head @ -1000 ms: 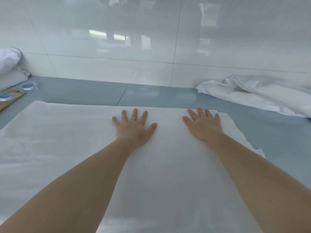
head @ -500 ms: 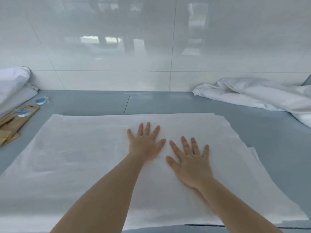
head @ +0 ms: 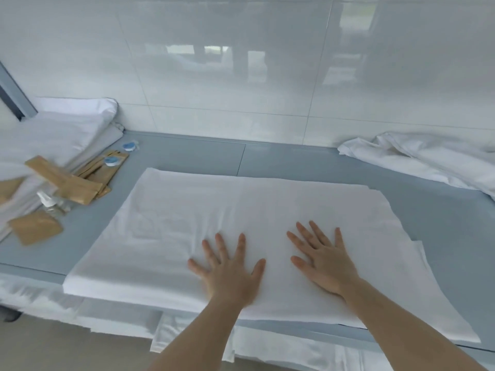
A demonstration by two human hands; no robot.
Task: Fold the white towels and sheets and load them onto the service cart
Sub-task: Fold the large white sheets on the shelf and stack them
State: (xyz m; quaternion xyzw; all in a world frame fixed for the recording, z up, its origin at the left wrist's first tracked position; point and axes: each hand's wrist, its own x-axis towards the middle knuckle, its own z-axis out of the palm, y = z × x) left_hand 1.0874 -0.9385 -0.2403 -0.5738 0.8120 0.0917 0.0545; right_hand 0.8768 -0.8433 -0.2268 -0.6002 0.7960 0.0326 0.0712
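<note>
A folded white sheet [head: 214,215] lies flat on the grey-blue table [head: 267,156], its near edge at the table's front edge. My left hand [head: 230,271] presses flat on the sheet's near part, fingers spread. Just to its right, my right hand [head: 326,258] also lies flat on the sheet with straight, spread fingers. A crumpled white sheet [head: 428,162] sits at the back right by the wall. More folded white linen [head: 53,135] is stacked at the left.
Brown paper packets [head: 69,183], two small blue-capped items [head: 110,161] and a small clear bottle [head: 51,204] lie at the left beside the linen stack. White cloth [head: 107,311] hangs below the table's front edge. A glossy white tiled wall [head: 241,76] backs the table.
Both hands have slid toward me over the sheet, from its far part to its near edge. The view has pulled back, showing the left-side items and the table's front edge.
</note>
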